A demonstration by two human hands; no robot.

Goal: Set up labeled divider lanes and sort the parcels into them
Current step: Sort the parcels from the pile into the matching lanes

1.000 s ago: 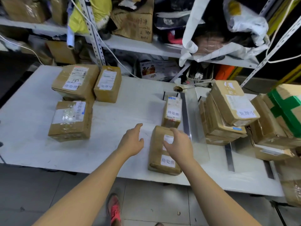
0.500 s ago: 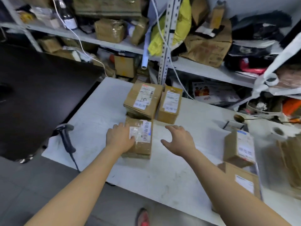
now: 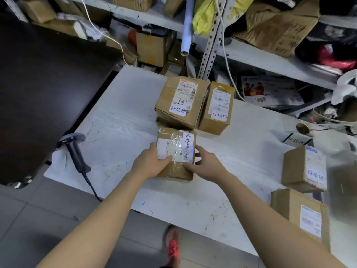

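— Where is the taped parcel (image 3: 176, 151)?
— On the white surface (image 3: 125, 117), to the right of the barcode scanner (image 3: 75, 149).
— And the grip?
— Both hold it: left hand (image 3: 149, 164) clasps its left side, right hand (image 3: 207, 167) its right edge.

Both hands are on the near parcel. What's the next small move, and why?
Probably lift it and carry it right: the left hand and right hand grip the near parcel tagged 待处理, matching the sign beside the right-side parcel.
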